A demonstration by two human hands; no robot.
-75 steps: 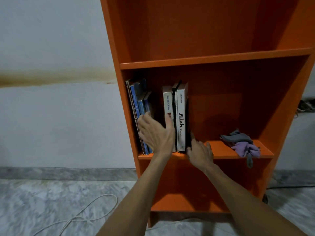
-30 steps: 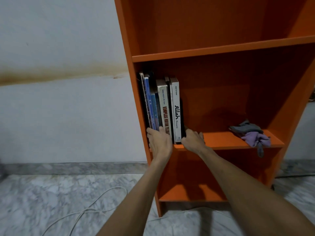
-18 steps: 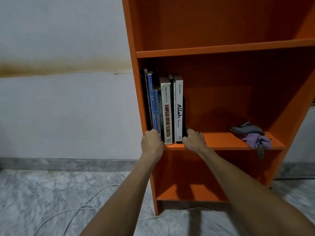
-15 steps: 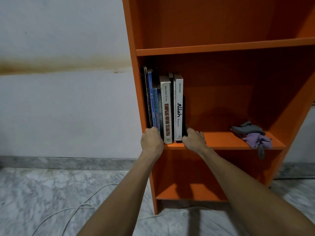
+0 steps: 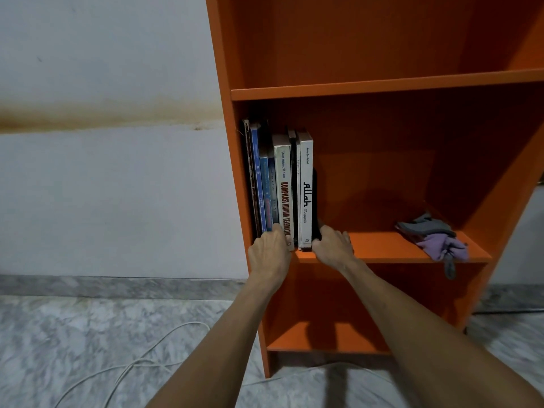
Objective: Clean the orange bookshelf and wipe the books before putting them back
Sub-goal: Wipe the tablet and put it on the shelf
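The orange bookshelf (image 5: 382, 86) fills the right half of the view. Several books (image 5: 284, 189) stand upright in a tight row at the left end of the middle shelf, against the side panel. My left hand (image 5: 269, 253) is at the foot of the blue and white spines, fingers curled under, thumb touching a white spine. My right hand (image 5: 334, 245) rests on the shelf board at the right end of the row and touches the thin black book (image 5: 315, 201). A grey and purple cloth (image 5: 432, 240) lies bunched at the shelf's right end.
The upper shelf and bottom shelf (image 5: 323, 340) hold nothing. A white cable (image 5: 141, 357) loops over the marble floor to the left. A grey wall with a brown stain band (image 5: 103, 119) stands behind.
The gap in the row has closed and the books now stand straight against the left panel. My left hand went from flat on the spines to curled at their foot. The view shifted left.
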